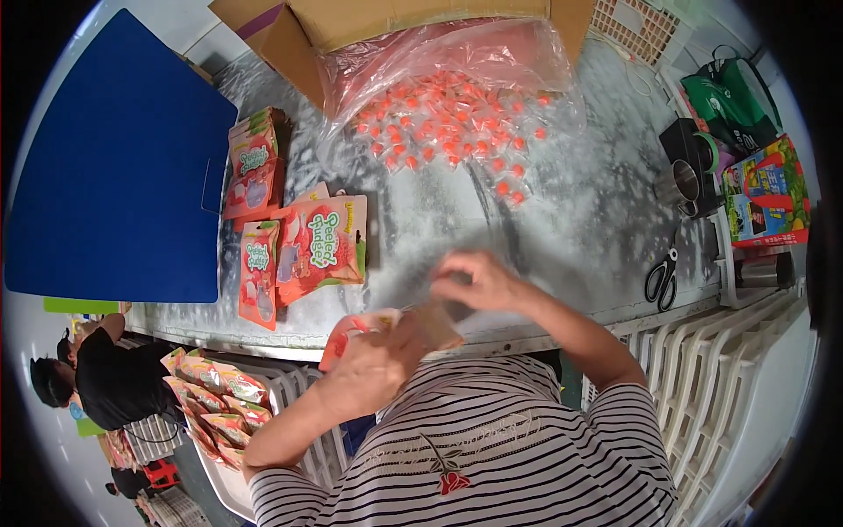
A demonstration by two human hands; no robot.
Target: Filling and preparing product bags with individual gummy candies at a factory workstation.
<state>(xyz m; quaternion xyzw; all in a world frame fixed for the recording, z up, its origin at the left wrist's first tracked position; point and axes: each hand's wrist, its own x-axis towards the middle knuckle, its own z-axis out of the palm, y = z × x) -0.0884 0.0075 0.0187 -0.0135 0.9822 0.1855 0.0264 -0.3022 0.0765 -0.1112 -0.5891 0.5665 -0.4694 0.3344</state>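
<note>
My left hand [373,364] grips a candy pouch [338,338] at the table's near edge, close to my body. Its red printed side shows left of the fingers, and a tan, partly see-through part sticks out on the right. Just above that part is my right hand [479,279], its fingers curled in toward the thumb. Whatever lies between those fingertips is too small to make out. Farther off, many small clear-wrapped red candies [452,123] spill from a clear plastic bag [562,79] in a cardboard box [421,22]. Filled red pouches [320,241] stand to the left.
A big blue panel [123,176] rises at the left. Scissors [661,281], a metal cup [676,184] and a green bag [729,105] are at the right. White plastic racks [702,378] stand below the table. A tray of pouches [219,395] and a person in black [123,378] are lower left.
</note>
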